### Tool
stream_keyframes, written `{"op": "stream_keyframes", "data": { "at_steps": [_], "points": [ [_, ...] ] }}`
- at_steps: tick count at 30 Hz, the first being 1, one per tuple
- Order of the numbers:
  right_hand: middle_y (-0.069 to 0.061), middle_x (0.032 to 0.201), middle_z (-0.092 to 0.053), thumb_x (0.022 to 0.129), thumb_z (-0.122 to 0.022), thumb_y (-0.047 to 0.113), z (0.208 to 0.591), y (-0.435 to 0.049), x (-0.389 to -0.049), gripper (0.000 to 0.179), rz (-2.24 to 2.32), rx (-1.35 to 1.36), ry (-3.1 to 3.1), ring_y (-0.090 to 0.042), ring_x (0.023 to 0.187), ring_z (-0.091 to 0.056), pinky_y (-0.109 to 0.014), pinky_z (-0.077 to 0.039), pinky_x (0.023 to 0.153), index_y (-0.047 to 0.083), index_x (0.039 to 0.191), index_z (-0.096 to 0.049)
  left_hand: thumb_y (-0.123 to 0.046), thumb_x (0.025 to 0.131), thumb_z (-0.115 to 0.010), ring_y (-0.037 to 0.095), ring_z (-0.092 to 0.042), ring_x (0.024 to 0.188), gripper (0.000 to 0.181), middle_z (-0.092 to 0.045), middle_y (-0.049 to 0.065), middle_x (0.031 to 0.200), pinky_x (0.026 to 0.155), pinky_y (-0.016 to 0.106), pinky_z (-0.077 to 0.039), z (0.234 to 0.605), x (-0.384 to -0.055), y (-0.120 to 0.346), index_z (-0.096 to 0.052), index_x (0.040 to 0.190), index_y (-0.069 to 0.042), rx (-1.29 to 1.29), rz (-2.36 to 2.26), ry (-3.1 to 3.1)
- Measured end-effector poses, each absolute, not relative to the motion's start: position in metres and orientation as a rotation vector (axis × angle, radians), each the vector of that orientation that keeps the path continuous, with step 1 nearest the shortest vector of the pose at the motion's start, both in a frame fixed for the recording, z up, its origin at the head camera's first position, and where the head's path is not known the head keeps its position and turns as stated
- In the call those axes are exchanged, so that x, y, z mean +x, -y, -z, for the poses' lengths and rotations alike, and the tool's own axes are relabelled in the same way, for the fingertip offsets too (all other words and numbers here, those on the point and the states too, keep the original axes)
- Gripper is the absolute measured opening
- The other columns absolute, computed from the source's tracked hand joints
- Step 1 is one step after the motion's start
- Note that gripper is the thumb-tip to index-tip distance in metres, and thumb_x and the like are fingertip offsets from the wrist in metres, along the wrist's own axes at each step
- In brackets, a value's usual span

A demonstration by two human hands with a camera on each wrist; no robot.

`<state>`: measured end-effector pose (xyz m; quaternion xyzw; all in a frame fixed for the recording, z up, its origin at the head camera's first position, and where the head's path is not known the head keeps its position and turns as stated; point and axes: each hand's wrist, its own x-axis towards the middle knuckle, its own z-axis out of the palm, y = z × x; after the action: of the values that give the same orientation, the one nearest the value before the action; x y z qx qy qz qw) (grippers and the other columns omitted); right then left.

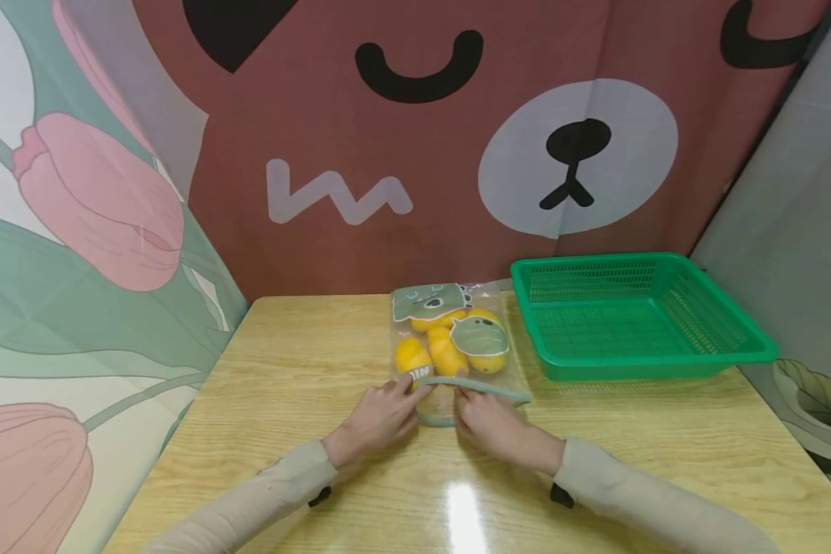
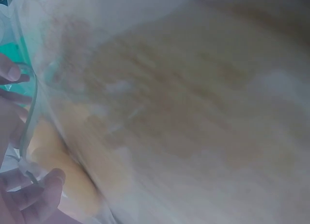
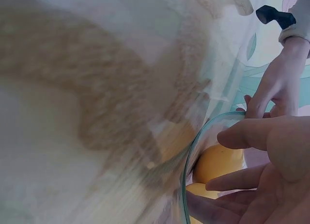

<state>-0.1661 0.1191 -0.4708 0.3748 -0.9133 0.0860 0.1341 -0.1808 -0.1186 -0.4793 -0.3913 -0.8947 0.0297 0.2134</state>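
Note:
A clear zip bag (image 1: 519,382) with green cartoon prints lies on the table, holding several yellow fruits (image 1: 447,352). Its green-edged mouth gapes toward me. At the left part of this mouth my left hand (image 1: 384,412) pinches the rim; the left wrist view shows its fingertips (image 2: 54,178) against the edge. My right hand (image 1: 495,423) is at the right part of the mouth. In the right wrist view its thumb and fingers (image 3: 237,178) are extended and spread, with fingertips touching the rim near the fruits.
A green plastic basket (image 1: 644,360) stands on the table (image 1: 305,338) to the right of the bag. Behind rises a printed cloth (image 1: 318,115) with a bear's face. More printed cloth (image 1: 14,292) hangs along the left side.

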Motion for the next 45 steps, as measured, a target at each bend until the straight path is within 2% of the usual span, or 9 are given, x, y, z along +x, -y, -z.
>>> {"op": "stream_keyframes", "data": {
  "at_steps": [3,6,12,20,28,31,38,45],
  "points": [
    [-0.026,0.12,-0.062,0.082,-0.077,0.012,0.469,-0.12,-0.165,0.038,-0.248,1.099,2.64,-0.029,0.082,-0.066,-0.031,-0.056,0.058,-0.011,0.11,-0.067,-0.022,0.088,-0.058,0.01,-0.044,0.058,0.057,-0.048,0.004,0.096,0.04,0.019,-0.03,0.479,-0.181,0.119,-0.047,0.144,-0.024,-1.101,-0.095,2.48],
    [-0.021,0.113,-0.065,0.082,-0.077,0.012,0.468,-0.12,-0.164,0.033,-0.241,1.121,2.649,-0.029,0.084,-0.066,-0.032,-0.057,0.062,-0.008,0.106,-0.068,-0.022,0.089,-0.058,0.01,-0.043,0.058,0.058,-0.048,0.004,0.098,0.041,0.019,-0.03,0.479,-0.181,0.12,-0.047,0.145,-0.026,-1.114,-0.087,2.479],
    [-0.023,0.118,-0.065,0.085,-0.075,0.012,0.465,-0.121,-0.162,0.029,-0.252,1.138,2.689,-0.036,0.095,-0.067,-0.037,-0.058,0.07,-0.006,0.105,-0.068,-0.024,0.089,-0.063,0.009,-0.042,0.06,0.061,-0.051,0.006,0.101,0.042,0.018,-0.029,0.478,-0.182,0.121,-0.046,0.147,-0.029,-1.132,-0.088,2.482],
    [-0.021,0.113,-0.067,0.086,-0.074,0.014,0.459,-0.124,-0.159,0.028,-0.29,1.138,2.686,-0.036,0.096,-0.067,-0.042,-0.057,0.079,-0.004,0.107,-0.07,-0.023,0.089,-0.063,0.008,-0.043,0.061,0.061,-0.052,0.006,0.101,0.042,0.017,-0.029,0.478,-0.181,0.125,-0.047,0.147,-0.032,-1.153,-0.066,2.433],
    [-0.017,0.105,-0.07,0.086,-0.073,0.009,0.454,-0.127,-0.157,0.021,-0.344,1.176,2.654,-0.031,0.092,-0.069,-0.039,-0.057,0.078,-0.003,0.103,-0.072,-0.018,0.087,-0.063,0.011,-0.047,0.061,0.072,-0.052,0.008,0.102,0.042,0.019,-0.033,0.481,-0.182,0.13,-0.038,0.152,-0.038,-1.157,-0.025,2.416],
    [-0.014,0.1,-0.071,0.085,-0.073,0.007,0.454,-0.127,-0.156,0.016,-0.375,1.198,2.628,-0.027,0.087,-0.069,-0.036,-0.058,0.076,-0.002,0.099,-0.072,-0.017,0.087,-0.063,0.01,-0.046,0.06,0.073,-0.053,0.008,0.103,0.042,0.018,-0.032,0.481,-0.181,0.131,-0.037,0.152,-0.037,-1.162,-0.003,2.413],
    [-0.009,0.091,-0.071,0.084,-0.072,0.006,0.454,-0.128,-0.157,0.012,-0.416,1.183,2.61,-0.023,0.081,-0.069,-0.034,-0.057,0.07,0.002,0.095,-0.072,-0.015,0.083,-0.063,0.008,-0.042,0.057,0.068,-0.052,0.005,0.096,0.041,0.014,-0.028,0.482,-0.181,0.132,-0.045,0.148,-0.027,-1.132,0.028,2.397],
    [-0.01,0.092,-0.072,0.085,-0.071,0.005,0.449,-0.127,-0.155,0.013,-0.445,1.172,2.612,-0.023,0.081,-0.07,-0.033,-0.057,0.068,0.001,0.097,-0.073,-0.017,0.088,-0.061,0.008,-0.043,0.059,0.06,-0.052,0.004,0.096,0.042,0.015,-0.03,0.479,-0.179,0.133,-0.046,0.146,-0.025,-1.105,0.052,2.46]
  ]
}}
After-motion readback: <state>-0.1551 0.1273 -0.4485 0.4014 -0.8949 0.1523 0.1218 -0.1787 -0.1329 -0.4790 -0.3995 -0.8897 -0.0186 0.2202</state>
